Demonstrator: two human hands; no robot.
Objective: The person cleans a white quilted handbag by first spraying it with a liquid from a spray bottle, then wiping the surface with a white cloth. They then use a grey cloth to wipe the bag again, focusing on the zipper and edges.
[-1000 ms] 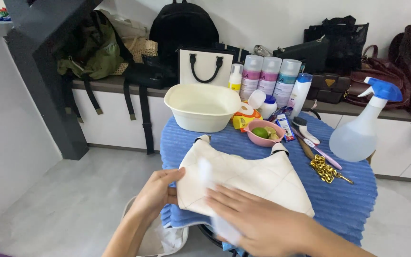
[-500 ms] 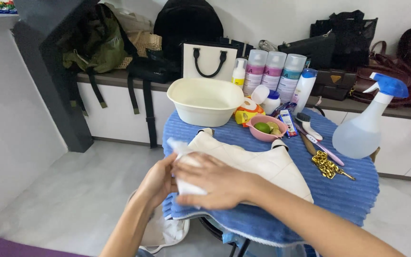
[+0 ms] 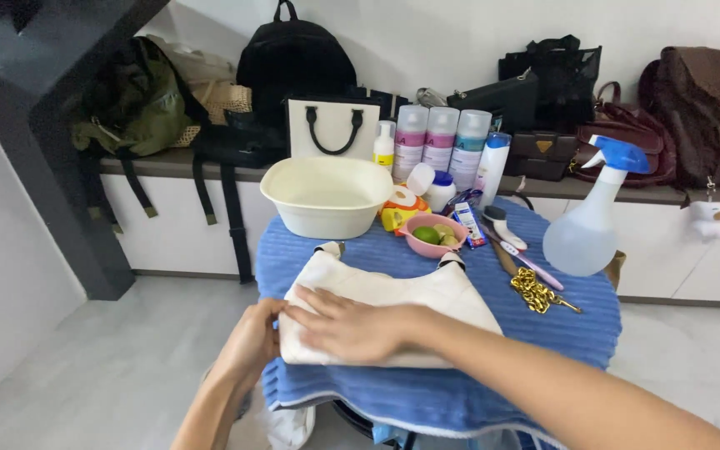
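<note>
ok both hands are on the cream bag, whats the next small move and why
Probably keep the left hand bracing the cream bag's near-left corner and sweep the right hand rightward: it lies flat on the left part, and the right side is uncovered.

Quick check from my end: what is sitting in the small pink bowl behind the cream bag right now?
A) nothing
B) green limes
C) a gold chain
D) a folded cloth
B: the small pink bowl, behind the cream bag that both hands press on, holds round green limes; the gold chain lies apart on the blue towel.
</note>
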